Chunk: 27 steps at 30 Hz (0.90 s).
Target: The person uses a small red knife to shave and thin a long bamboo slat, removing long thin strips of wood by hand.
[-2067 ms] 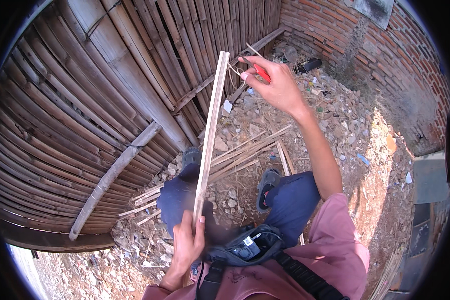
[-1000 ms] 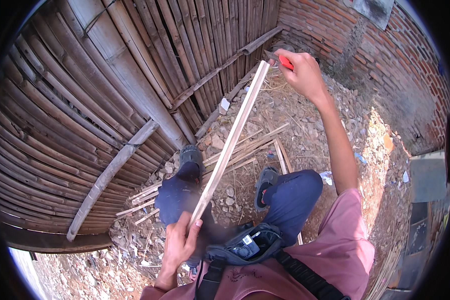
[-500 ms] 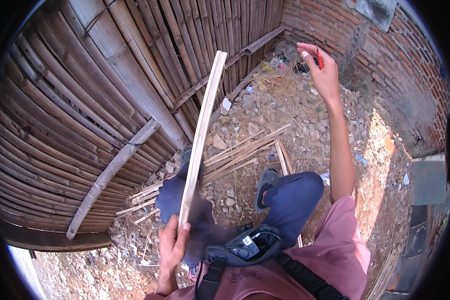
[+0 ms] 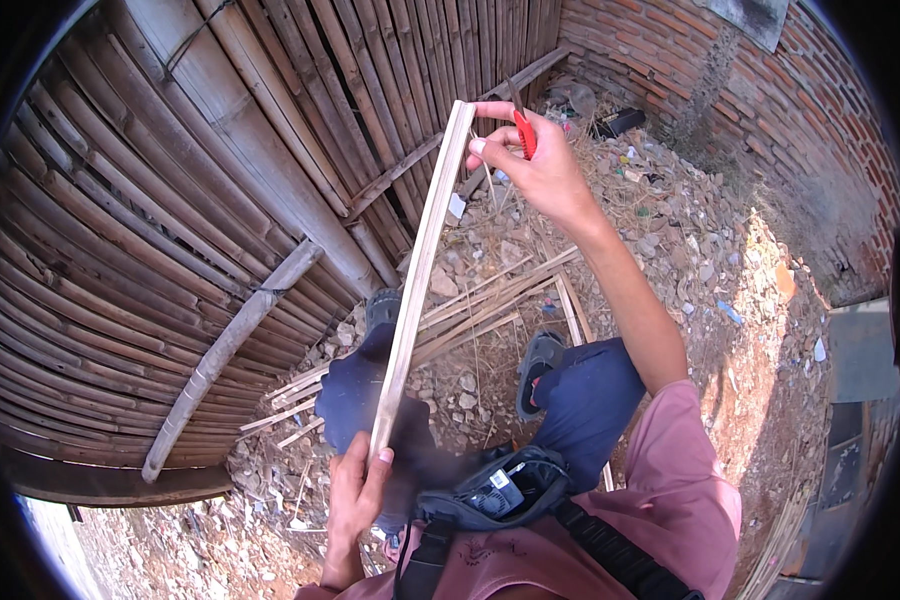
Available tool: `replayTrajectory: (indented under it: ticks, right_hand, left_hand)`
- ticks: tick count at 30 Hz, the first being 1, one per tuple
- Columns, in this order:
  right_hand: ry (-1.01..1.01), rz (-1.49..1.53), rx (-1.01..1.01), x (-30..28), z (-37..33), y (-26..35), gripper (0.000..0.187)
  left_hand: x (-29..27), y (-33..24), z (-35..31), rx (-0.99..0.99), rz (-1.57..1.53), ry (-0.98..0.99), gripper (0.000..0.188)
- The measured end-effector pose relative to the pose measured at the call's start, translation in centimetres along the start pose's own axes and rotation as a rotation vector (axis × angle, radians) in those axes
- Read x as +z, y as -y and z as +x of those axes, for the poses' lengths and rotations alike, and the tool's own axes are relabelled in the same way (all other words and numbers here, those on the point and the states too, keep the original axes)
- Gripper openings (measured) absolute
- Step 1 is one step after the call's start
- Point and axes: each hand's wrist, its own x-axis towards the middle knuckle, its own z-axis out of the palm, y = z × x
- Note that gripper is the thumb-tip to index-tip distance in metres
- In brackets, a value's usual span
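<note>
a yard of stony, littered ground (image 4: 670, 240) lies under the person, shut in by a fence of upright bamboo poles (image 4: 200, 200) on the left and a red brick wall (image 4: 770, 90) on the right. a thick bamboo crosspiece (image 4: 232, 350) leans across the fence, and a thinner rail (image 4: 410, 165) runs along it higher up. loose bamboo slats (image 4: 490, 300) lie scattered on the stones between the person's feet, one of which shows in a dark sandal (image 4: 538, 370).

the left hand (image 4: 355, 495) is clenched around the lower end of a long pale bamboo strip (image 4: 420, 270), thumb pressed along its face. the strip rises steeply from there, tilted a little to the right, its upper end up near the fence rail. the right hand (image 4: 530, 165), arm stretched out, is closed on a red-handled tool (image 4: 523, 130), probably a small knife, though the blade is too small to make out. the forefinger and thumb of that hand touch the top end of the strip, so the tool sits just beside the strip's tip.

the person sits or crouches in dark blue trousers (image 4: 590, 400) and a pink shirt (image 4: 670, 510), with a black pouch (image 4: 495, 490) on a strap at the chest. a dark flat object (image 4: 620, 122) lies on the rubble near the foot of the brick wall.
</note>
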Motion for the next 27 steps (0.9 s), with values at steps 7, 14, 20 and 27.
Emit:
replayTrajectory:
  ticks: [7,14,20,27]
  right_hand:
    - [-0.097,-0.649,-0.251,-2.4,0.8,0.6,0.034]
    - [-0.246,-0.714,-0.342,-4.5,1.2,-0.6,0.035]
    - [0.142,0.22,0.124,-2.6,-1.0,1.6,0.055]
    - [0.127,0.399,0.134,-2.0,-2.1,1.9,0.047]
  left_hand:
    - [-0.5,0.9,-0.2,-0.004,0.017,0.017,0.034]
    - [-1.1,0.9,0.0,-0.137,-0.204,0.107,0.029]
    - [-1.1,1.1,-0.1,-0.188,-0.228,0.22,0.035]
    - [-1.4,0.7,0.1,-0.167,-0.161,0.376,0.036]
